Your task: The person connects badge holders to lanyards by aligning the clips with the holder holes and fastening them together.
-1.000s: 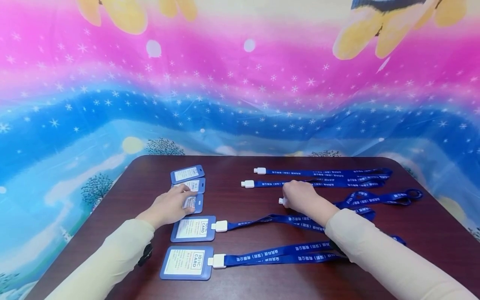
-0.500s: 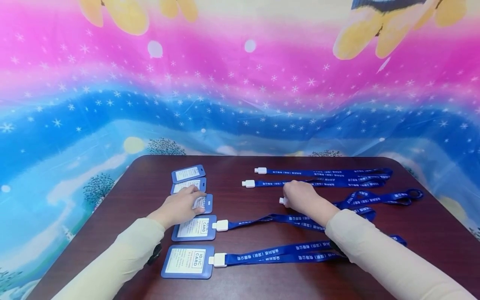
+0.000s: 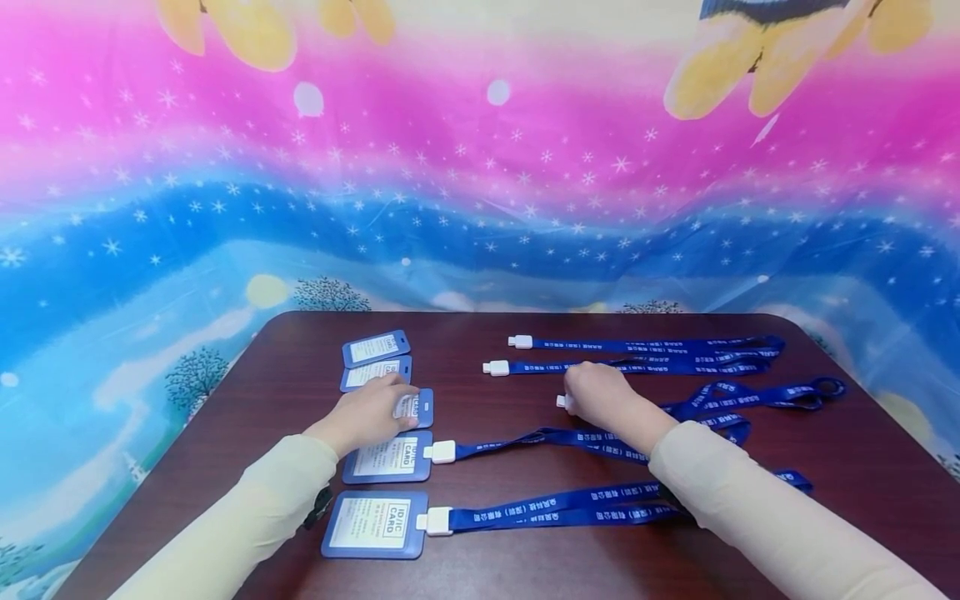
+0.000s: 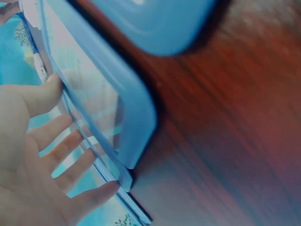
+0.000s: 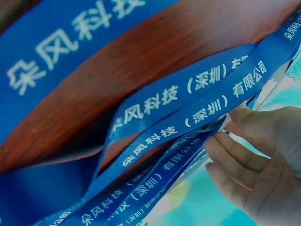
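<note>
My left hand (image 3: 366, 410) grips the blue card holder (image 3: 424, 408) third from the back, thumb on its near edge and fingertips on the far edge. The hand covers the holder's left part. My right hand (image 3: 600, 393) pinches the white clip (image 3: 561, 402) of a blue lanyard (image 3: 705, 404); the clip's tip sticks out leftward, toward the held holder, with a stretch of table between them. In the right wrist view the thumb and fingers (image 5: 242, 157) close at the end of printed lanyard straps (image 5: 178, 117). Just in front lies a card holder (image 3: 375, 460) joined to its lanyard's white clip (image 3: 443, 452).
Two loose card holders (image 3: 377, 347) lie at the back left, slightly overlapping. Across from them, two lanyards stretch rightward from white clips (image 3: 521, 342). Nearest the front is another joined card holder (image 3: 372, 525). Behind the dark wooden table (image 3: 465, 358) hangs a printed cloth (image 3: 480, 208).
My left hand has slid the held card holder to the right, mostly in the first half second, uncovering the holder behind it. My right hand stays in place on the clip.
</note>
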Demonstrator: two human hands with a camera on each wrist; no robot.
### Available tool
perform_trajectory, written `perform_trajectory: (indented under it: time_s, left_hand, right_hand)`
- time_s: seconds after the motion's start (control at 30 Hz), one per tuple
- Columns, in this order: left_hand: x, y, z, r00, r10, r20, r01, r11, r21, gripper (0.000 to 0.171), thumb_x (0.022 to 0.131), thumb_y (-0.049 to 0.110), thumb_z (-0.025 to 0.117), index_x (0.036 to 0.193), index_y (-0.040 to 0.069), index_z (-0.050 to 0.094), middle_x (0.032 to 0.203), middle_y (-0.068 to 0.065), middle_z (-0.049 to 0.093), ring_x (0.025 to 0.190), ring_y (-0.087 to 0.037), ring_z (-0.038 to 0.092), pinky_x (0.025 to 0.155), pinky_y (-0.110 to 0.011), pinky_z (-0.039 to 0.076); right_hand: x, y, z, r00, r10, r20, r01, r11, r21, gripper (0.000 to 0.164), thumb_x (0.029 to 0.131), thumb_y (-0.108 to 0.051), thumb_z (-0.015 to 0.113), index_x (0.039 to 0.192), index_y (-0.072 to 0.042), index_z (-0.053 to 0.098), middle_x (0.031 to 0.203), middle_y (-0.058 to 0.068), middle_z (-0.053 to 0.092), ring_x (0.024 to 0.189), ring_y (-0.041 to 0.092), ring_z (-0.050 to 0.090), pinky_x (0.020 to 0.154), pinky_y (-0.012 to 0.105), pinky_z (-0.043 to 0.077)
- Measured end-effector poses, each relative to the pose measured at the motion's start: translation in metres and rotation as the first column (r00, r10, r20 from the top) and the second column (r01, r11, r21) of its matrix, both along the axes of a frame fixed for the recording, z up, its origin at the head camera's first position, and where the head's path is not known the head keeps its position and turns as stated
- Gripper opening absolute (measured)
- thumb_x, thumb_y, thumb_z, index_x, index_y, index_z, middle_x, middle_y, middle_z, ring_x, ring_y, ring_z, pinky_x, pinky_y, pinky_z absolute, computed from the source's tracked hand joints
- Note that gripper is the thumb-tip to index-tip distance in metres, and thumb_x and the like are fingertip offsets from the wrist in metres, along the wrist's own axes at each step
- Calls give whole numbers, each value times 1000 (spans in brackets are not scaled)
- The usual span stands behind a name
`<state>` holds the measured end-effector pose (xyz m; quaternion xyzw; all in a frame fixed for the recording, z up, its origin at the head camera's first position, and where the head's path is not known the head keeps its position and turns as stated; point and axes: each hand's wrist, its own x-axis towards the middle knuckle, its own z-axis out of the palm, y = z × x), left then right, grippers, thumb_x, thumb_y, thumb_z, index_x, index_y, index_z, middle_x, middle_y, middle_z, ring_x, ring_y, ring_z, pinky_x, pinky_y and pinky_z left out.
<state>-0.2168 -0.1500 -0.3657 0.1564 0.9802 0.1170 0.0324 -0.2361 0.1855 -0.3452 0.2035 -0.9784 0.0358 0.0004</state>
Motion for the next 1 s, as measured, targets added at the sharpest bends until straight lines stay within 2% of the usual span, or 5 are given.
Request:
perform_trajectory:
  time_s: [0.2, 0.4, 0.63, 0.8, 1.0]
  left_hand:
    - [2, 2, 3, 1000, 15, 9, -15, 1000, 7, 51, 89, 27, 76, 135, 13, 62, 136, -10, 56, 125, -32, 53, 99, -56, 45]
    - [1, 2, 0, 1000, -6, -28, 6, 1000, 0, 50, 87, 25, 78, 133, 12, 64, 133, -10, 58, 123, -32, 54, 99, -54, 46]
    - [1, 3, 1, 1000, 2, -28, -2, 1000, -6, 51, 87, 26, 78, 134, 12, 64, 138, -12, 55, 127, -34, 51, 100, -56, 44]
    - [3, 3, 0, 999, 4, -34, -4, 1000, -12, 51, 87, 25, 78, 134, 12, 63, 141, -13, 54, 128, -35, 50, 100, -57, 44]
    - [2, 4, 1, 999, -2, -53, 1, 1000, -25, 51, 86, 26, 79, 133, 13, 64, 135, -9, 58, 124, -32, 54, 99, -54, 47]
  right_hand:
    - [-1, -6, -1, 1000, 9, -16, -9, 1000, -15, 13, 88, -11, 74, 77, -6, 70, 64, 2, 59, 54, 15, 52, 59, 31, 53]
    - [-6, -15, 1, 998, 20, 57, -17, 998, -57, 7, 85, -10, 78, 80, -7, 73, 71, 1, 63, 59, 14, 54, 63, 31, 54]
    - [-17, -31, 3, 995, 35, 98, -35, 999, 0, 10, 83, -17, 81, 78, -13, 73, 75, -2, 65, 66, 13, 58, 69, 35, 56]
    - [-20, -46, 4, 993, 61, 103, -62, 998, 11, 10, 85, -19, 80, 80, -13, 73, 75, -3, 65, 65, 12, 58, 67, 35, 55]
    - [-20, -65, 6, 990, 98, 97, -100, 995, 14, 15, 86, -17, 78, 73, -14, 71, 67, -4, 62, 60, 12, 55, 63, 33, 53]
